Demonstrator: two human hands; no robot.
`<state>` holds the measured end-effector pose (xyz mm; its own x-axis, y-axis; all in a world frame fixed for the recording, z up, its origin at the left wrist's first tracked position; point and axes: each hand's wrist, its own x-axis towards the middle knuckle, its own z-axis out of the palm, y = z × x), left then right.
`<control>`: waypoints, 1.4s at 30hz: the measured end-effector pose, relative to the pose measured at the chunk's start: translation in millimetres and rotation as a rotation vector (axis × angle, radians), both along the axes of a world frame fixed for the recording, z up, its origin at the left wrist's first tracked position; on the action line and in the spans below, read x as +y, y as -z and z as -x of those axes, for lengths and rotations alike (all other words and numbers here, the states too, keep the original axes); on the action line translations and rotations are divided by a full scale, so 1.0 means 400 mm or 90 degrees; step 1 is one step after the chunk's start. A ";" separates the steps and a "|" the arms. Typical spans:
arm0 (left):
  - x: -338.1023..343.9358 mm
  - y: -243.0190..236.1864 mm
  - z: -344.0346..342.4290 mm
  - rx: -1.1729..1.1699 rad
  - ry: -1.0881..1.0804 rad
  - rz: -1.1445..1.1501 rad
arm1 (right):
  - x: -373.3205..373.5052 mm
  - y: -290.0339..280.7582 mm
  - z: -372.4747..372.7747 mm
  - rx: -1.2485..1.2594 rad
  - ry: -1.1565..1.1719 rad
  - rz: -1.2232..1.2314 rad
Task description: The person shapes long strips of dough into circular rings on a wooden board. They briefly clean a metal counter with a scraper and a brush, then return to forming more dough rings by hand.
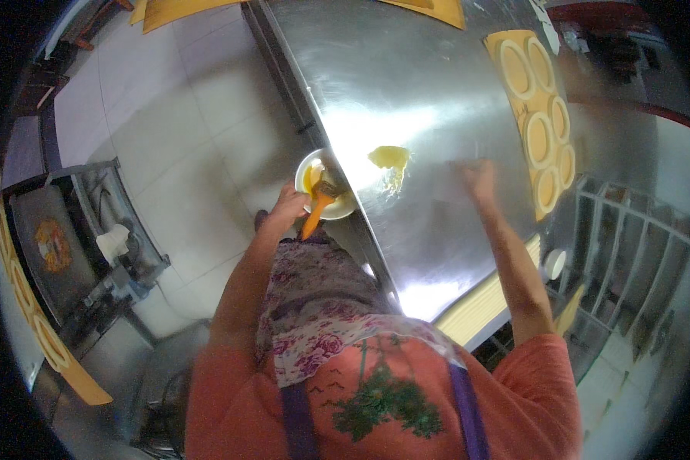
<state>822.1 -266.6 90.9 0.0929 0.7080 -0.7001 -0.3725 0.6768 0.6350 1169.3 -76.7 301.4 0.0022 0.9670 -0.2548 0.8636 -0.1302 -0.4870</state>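
My left hand (290, 204) grips the rim of a white bowl (345, 205) just off the left edge of the metal table. Inside the bowl lies a yellow liquid that looks like beaten egg (311, 178). A brush (315, 212) with an orange handle rests in it, its handle leaning over the near rim. Over the tabletop, my right hand (479, 182) is smeared by motion, so its fingers do not show clearly. Between the hands, a pale yellow wet patch (391, 159) is spread on the metal.
The shiny metal table (429, 222) stretches away ahead. On its right side, a yellow board (525, 115) carries several pale dough rings. Wire shelving (621, 238) stands beyond it. A black-framed appliance (92, 245) is on the left, above the tiled floor (169, 115).
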 end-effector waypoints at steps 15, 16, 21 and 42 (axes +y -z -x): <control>0.038 -0.040 0.086 0.161 0.088 0.004 | -0.280 0.108 0.513 -0.087 -0.232 -0.037; 0.028 -0.036 0.098 0.146 0.087 -0.010 | -0.300 0.101 0.529 -0.082 -0.233 -0.051; -0.017 -0.062 0.136 0.139 0.055 -0.027 | -0.427 0.068 0.553 -0.039 -0.297 -0.132; -0.120 -0.414 0.276 -0.007 0.010 -0.077 | -0.560 -0.054 0.502 0.048 -0.558 -0.453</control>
